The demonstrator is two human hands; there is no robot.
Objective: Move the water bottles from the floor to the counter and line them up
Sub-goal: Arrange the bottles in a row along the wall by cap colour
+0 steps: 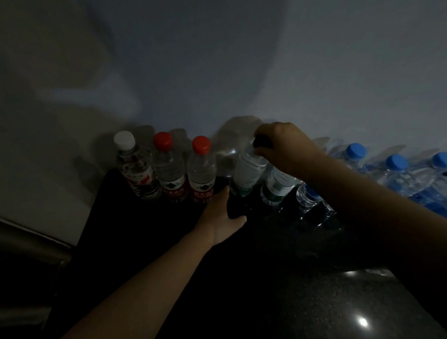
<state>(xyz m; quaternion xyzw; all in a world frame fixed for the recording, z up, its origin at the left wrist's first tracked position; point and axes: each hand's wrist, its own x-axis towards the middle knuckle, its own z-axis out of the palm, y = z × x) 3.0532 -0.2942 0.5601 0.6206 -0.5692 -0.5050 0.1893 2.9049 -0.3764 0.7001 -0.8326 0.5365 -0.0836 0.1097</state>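
On the counter (pixel 336 294), by the wall (pixel 234 60), the right hand (pixel 282 148) curls over the cap (pixel 260 141) of a tilted bottle (pixel 248 170) just beside the red-capped bottles (pixel 200 168). The left hand (pixel 220 212) lies at its base; its grip is too dark to tell. The bottle seems full, so probably heavy, slick and thin-walled; the stiff neck looks the best hold, with the base steadied.

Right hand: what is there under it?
The right hand grips the top of a green-labelled bottle. Its fingers cover most of the dark cap, and the forearm hides the top of the next bottle.
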